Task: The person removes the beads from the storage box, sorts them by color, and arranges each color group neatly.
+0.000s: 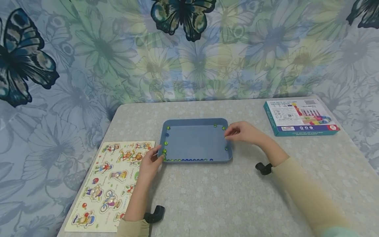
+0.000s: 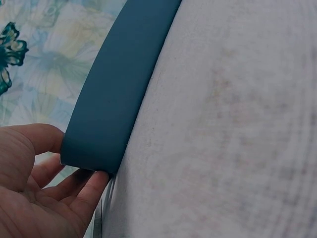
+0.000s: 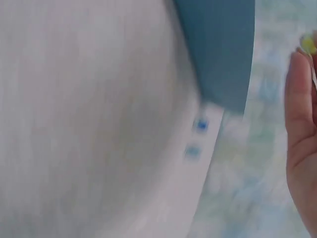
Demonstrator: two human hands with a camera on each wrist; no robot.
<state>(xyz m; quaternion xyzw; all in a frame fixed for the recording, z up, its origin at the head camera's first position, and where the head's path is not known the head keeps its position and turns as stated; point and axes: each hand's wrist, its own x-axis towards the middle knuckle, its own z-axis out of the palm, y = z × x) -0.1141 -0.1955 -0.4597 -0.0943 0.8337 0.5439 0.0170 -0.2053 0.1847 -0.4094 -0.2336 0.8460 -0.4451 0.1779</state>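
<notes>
A blue-grey tray [image 1: 195, 138] lies on the table with small glass marbles in it. Green and blue ones form a row [image 1: 189, 160] along the front wall; several lie by the left wall, such as a green marble [image 1: 166, 143], and a few at the right. My left hand [image 1: 150, 163] grips the tray's left front corner, thumb at the rim and fingers against the outer wall [image 2: 99, 99]. Over the right rim, my right hand [image 1: 244, 132] pinches a yellow-green marble [image 3: 309, 44] at its fingertips; part of this hand is outside the right wrist view.
Left of the tray lies a board of cartoon picture pieces [image 1: 100, 184], partly under my left forearm. A flat teal and white box [image 1: 302, 117] lies at the back right. Behind the table hangs a floral cloth [image 1: 201, 65] with butterflies.
</notes>
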